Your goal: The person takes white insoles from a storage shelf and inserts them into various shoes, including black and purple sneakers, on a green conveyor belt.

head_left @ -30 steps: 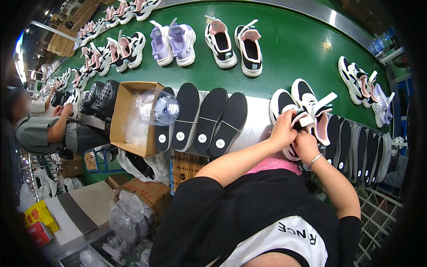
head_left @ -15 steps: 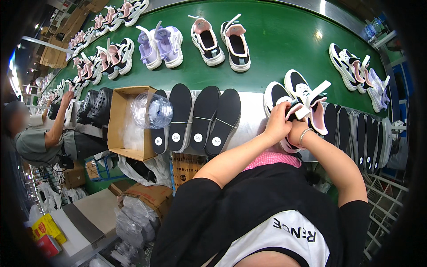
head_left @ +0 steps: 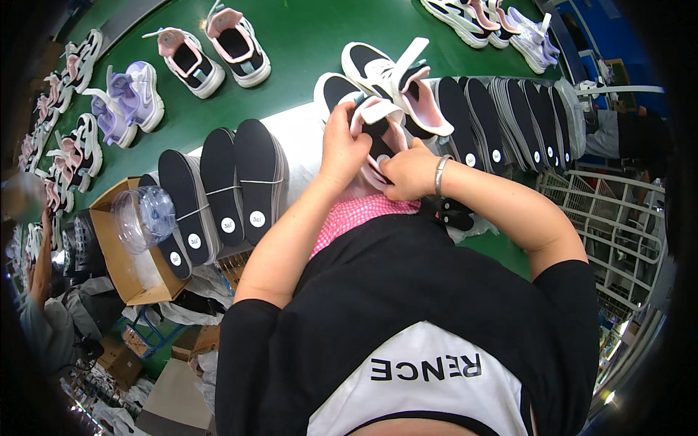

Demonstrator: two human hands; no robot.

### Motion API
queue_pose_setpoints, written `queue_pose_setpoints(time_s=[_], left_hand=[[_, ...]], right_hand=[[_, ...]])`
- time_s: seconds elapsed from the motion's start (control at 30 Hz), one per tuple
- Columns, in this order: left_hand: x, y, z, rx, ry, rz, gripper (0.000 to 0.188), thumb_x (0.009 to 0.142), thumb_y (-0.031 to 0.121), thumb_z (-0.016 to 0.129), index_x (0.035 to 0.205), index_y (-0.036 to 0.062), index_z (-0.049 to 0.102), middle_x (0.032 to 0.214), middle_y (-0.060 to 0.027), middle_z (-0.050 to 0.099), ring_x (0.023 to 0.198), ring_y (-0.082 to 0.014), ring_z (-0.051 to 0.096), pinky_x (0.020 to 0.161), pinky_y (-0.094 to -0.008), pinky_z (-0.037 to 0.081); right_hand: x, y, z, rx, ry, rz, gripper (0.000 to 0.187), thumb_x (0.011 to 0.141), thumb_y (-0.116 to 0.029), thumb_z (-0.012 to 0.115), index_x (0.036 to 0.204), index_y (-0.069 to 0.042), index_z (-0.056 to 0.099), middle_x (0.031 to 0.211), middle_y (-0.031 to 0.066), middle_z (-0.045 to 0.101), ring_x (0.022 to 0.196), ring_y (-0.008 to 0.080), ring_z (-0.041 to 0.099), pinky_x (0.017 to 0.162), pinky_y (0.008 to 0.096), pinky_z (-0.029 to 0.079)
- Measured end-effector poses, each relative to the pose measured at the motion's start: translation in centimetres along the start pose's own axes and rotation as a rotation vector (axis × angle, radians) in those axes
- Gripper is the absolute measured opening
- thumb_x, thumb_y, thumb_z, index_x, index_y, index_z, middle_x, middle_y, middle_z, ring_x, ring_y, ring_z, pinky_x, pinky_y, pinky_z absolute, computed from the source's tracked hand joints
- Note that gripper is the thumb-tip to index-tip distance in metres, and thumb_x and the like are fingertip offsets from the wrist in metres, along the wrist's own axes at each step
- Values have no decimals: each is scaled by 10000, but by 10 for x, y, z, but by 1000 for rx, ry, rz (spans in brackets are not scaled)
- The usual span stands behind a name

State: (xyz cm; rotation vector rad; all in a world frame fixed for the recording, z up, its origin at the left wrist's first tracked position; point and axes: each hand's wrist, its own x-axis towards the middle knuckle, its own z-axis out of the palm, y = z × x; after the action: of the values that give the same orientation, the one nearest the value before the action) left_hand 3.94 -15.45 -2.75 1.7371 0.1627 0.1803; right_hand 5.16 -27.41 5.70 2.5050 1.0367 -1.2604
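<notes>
Both sides: left grip (head_left: pixel 342 149) pinches held shoe (head_left: pixel 337 89) at its left side; right grip (head_left: pixel 412 172) pinches its heel end.
Held shoe: tabletop (head_left: pixel 299 136), near edge.
Crowding it: matching shoe (head_left: pixel 378 69), just right.
Flanks: left insoles (head_left: pixel 256 163), right insoles (head_left: pixel 483 116).

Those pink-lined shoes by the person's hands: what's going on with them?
A person has a black-and-white shoe with a pink lining in their hands. The left hand grips its side, and the right hand is at its opening. A matching shoe lies just beyond it. Stacks of black insoles lie on both sides of the person, and more shoes, including a lilac pair, stand on the green table.
</notes>
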Motion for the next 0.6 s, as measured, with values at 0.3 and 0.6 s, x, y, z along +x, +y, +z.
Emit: queue_pose_setpoints(time_s=[0.3,0.6], left_hand=[[-1,-4,-2,126,-54,46,387,735,91,523,1095,-8,423,969,-129,515,864,-188,507,718,-267,421],[3,-23,3,-53,-12,-77,310,767,78,513,1060,1,446,927,-119,534,827,-172,530,710,-292,435]], right_hand=[[12,14,19,-21,85,-86,215,660,-151,482,812,-31,576,744,132,606,765,264,583,804,421,321],[11,16,7,213,620,-146,154,630,-27,465,744,0,566,693,180,561,694,320,548,639,424,412]])
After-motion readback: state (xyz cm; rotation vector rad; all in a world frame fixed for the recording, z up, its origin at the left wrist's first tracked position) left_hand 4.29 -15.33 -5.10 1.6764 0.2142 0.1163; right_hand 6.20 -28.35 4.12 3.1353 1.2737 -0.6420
